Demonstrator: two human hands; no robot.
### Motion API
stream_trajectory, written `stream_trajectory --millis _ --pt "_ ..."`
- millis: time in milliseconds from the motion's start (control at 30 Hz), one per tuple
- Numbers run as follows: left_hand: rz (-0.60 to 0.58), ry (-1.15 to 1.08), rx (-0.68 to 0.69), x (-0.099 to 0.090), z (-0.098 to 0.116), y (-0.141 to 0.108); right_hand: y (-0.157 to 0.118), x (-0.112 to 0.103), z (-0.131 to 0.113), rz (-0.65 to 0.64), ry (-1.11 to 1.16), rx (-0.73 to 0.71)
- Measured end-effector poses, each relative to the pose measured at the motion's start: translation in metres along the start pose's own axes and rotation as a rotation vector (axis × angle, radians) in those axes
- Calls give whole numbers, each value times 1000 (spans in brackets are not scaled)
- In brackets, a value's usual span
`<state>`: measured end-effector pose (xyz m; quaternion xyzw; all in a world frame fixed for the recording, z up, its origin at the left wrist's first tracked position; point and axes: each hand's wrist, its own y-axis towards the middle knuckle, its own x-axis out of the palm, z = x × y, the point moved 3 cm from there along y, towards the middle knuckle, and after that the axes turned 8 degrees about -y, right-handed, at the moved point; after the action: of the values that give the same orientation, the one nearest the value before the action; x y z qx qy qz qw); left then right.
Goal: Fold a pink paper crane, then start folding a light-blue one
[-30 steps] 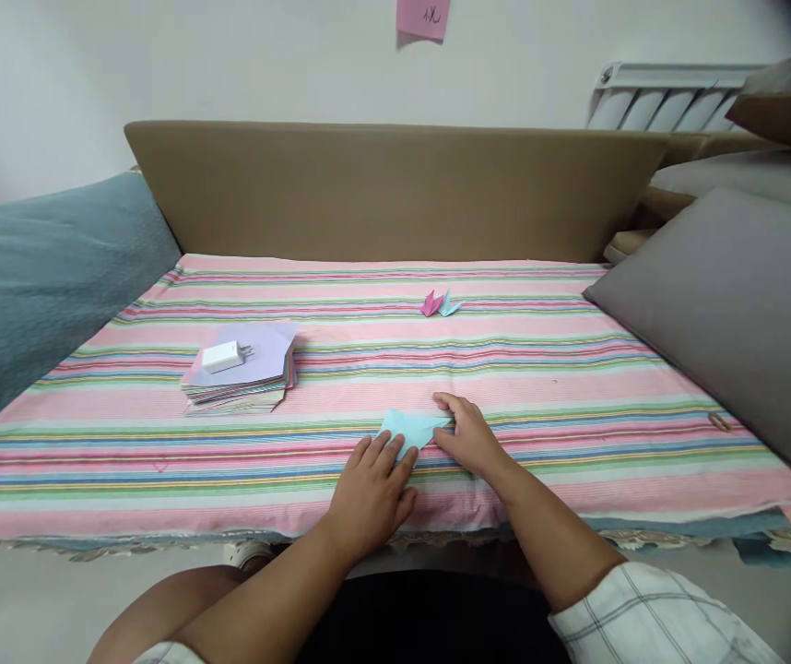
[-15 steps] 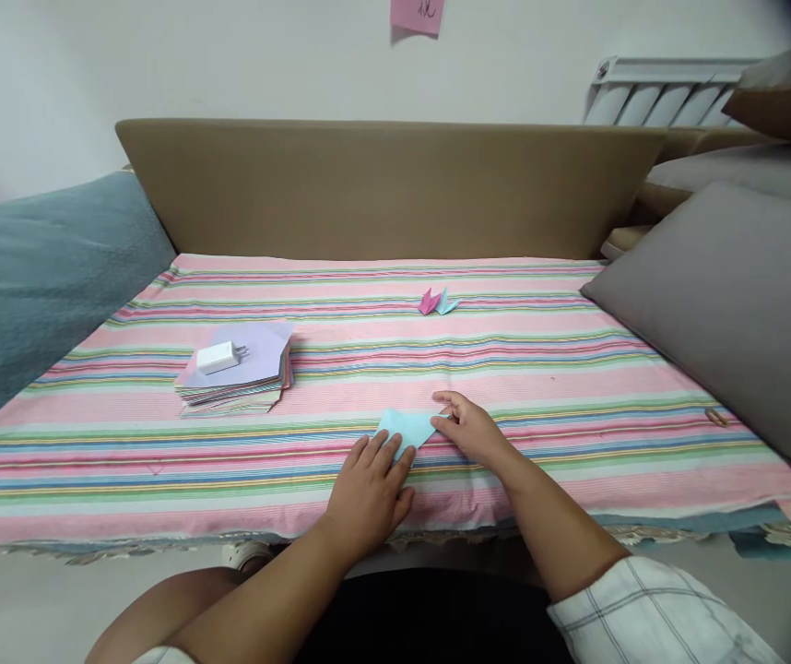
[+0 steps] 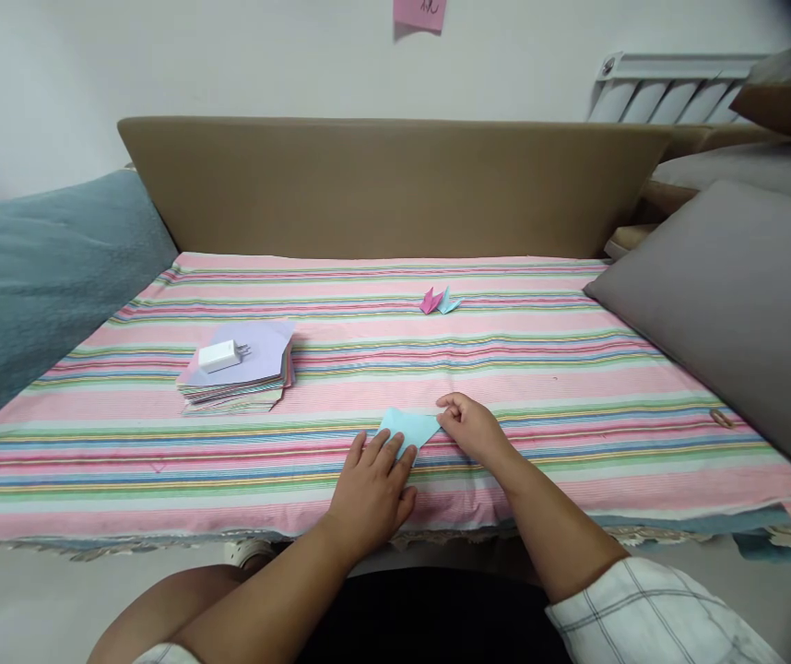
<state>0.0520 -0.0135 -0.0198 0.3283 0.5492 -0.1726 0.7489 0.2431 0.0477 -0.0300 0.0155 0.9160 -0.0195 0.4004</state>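
A light-blue folded sheet of paper (image 3: 410, 426) lies on the striped cloth in front of me. My left hand (image 3: 371, 484) rests flat on its lower left part, fingers spread and pressing it down. At the paper's right corner, my right hand (image 3: 473, 429) pinches the tip between thumb and fingers. Farther back stand two small folded paper figures, one pink (image 3: 430, 301) and one light blue (image 3: 447, 302), side by side.
To the left, a stack of coloured paper (image 3: 264, 350) carries a white plug adapter (image 3: 219, 356). A grey cushion (image 3: 727, 277) leans at the right, near a small brown ring-like item (image 3: 721, 419). The brown sofa back (image 3: 395, 189) rises behind the striped cloth (image 3: 354, 341).
My right fingers have closed in tighter at the paper's right corner. My left hand stays in place on the paper. The whole view has shifted very slightly.
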Motion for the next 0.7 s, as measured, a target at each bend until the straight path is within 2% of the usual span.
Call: stream_trajectory --millis 167,333,433,533,700 --pt "-29 1 -22 -5 3 5 -1 1 -2 57 -147 -44" --pt "-71 17 -27 -10 5 11 -10 1 -17 216 -321 -297" --pt "-79 18 -24 -11 5 13 -23 5 -34 192 -345 -500" --pt "-86 20 -33 -10 5 13 -39 15 -48 71 -317 -718" --pt "-62 34 -26 -8 4 11 -44 23 -41 44 -401 -650"
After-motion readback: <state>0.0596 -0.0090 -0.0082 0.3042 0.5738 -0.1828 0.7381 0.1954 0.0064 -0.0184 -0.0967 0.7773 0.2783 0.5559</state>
